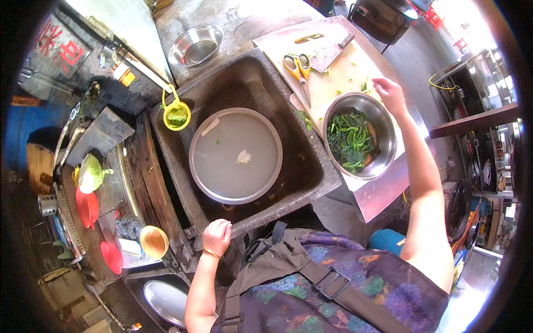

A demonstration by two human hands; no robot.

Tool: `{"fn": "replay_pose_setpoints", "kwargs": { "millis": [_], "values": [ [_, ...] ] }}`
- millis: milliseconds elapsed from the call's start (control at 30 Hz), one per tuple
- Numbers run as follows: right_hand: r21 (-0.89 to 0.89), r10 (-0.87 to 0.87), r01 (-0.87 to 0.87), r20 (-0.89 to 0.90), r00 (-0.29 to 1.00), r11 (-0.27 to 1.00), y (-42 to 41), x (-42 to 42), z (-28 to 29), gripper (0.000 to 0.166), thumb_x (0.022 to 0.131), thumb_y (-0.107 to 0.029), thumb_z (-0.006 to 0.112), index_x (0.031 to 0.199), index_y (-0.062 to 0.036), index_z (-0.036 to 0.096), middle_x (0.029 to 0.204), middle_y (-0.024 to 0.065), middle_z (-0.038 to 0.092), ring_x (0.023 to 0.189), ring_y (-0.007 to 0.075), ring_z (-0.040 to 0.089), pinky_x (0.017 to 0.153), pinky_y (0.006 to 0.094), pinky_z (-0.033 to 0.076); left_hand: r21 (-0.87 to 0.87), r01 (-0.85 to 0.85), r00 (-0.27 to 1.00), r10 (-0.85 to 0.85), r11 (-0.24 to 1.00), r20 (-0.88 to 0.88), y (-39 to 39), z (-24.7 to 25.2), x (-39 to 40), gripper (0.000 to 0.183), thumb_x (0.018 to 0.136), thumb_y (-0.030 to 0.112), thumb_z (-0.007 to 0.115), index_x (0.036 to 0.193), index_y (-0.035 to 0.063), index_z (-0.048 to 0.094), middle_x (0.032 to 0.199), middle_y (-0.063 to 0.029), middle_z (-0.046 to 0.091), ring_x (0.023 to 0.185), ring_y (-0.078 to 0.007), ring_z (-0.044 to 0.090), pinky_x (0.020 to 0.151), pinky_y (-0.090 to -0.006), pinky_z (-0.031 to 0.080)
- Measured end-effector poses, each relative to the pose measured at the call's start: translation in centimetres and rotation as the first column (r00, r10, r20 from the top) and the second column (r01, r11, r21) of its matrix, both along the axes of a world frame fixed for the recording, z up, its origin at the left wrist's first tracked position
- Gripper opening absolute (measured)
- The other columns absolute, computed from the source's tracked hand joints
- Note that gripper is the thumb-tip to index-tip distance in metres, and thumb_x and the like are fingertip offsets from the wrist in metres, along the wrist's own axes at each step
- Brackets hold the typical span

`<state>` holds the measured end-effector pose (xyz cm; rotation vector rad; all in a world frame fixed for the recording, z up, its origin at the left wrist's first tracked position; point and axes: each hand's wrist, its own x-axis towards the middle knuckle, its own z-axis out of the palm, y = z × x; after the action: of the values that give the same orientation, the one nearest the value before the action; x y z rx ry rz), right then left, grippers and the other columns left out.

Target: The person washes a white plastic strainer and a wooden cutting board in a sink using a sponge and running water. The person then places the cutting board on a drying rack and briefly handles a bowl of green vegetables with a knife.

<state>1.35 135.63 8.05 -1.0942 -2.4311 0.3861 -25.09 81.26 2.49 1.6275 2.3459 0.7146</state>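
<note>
My right hand [390, 96] is over the white cutting board [345, 62], at the far rim of a stainless steel bowl [385, 160]. Its fingertips are close to a small green leaf scrap [365, 85]; whether they touch it cannot be seen. Dark green leafy vegetables [352, 139] lie in the bowl. At the near left corner of the stone sink [287, 204] is my left hand [217, 236], its fingers curled and nothing visible in them. A large round basin [237, 166] of cloudy water sits in the sink, with a few pale and green scraps in it.
Orange-handled scissors [299, 68], a cleaver [331, 56] and a folding knife or peeler [309, 38] lie on the board. A shallow metal bowl [195, 45] stands behind the sink. A yellow strainer cup [177, 116] hangs at its left corner. Red scoops [86, 206] and an orange bowl [154, 242] are at left.
</note>
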Motion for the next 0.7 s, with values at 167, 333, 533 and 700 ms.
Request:
{"fn": "replay_pose_setpoints", "kwargs": {
  "millis": [167,333,533,700],
  "values": [
    [-0.302,-0.156,0.149,0.001,0.988,0.942,11.9,-4.5,-6.6,0.024,0.076,-0.022,0.056,0.088,-0.0018,0.059,0.074,0.0119,0.061,0.065,0.0208,0.058,0.06,0.03,0.045,-0.077,-0.068,0.997,0.071,0.995,0.032,-0.3,-0.6,-0.7,0.006,0.071,0.01,0.058,0.073,0.0042,0.059,0.076,-0.0088,0.058,0.072,-0.0257,0.056,0.065,-0.0335,0.046],
    [-0.402,-0.499,0.453,-0.012,0.867,0.796,18.0,-12.3,-7.7,0.026,0.078,-0.024,0.051,0.094,-0.0033,0.056,0.082,0.0138,0.058,0.075,0.0258,0.054,0.068,0.035,0.043,-0.159,-0.177,0.981,0.187,0.971,0.049,-2.1,-2.2,0.0,0.004,0.07,0.008,0.058,0.072,0.0048,0.059,0.076,-0.0097,0.058,0.073,-0.0263,0.056,0.066,-0.0352,0.046],
    [0.198,-0.023,-0.066,0.418,0.908,0.978,23.2,-12.7,-10.2,0.045,0.076,-0.007,0.042,0.121,-0.0079,0.04,0.127,0.0119,0.036,0.119,0.0284,0.031,0.096,0.0336,0.031,-0.198,-0.094,0.994,0.102,0.976,0.03,1.8,-4.3,-2.2,0.008,0.07,0.009,0.059,0.077,0.004,0.058,0.081,-0.0095,0.058,0.076,-0.0263,0.055,0.067,-0.0347,0.046],
    [0.128,-0.057,-0.071,0.784,0.618,0.989,19.4,-15.4,-7.6,0.034,0.071,0.001,0.043,0.104,-0.0062,0.049,0.12,0.0112,0.044,0.116,0.028,0.036,0.092,0.0337,0.034,-0.186,-0.177,0.982,0.187,0.967,0.039,5.3,-6.7,-3.9,0.012,0.071,0.008,0.057,0.082,0.0026,0.057,0.085,-0.0109,0.056,0.082,-0.0273,0.053,0.073,-0.0345,0.045]
  ]
}}
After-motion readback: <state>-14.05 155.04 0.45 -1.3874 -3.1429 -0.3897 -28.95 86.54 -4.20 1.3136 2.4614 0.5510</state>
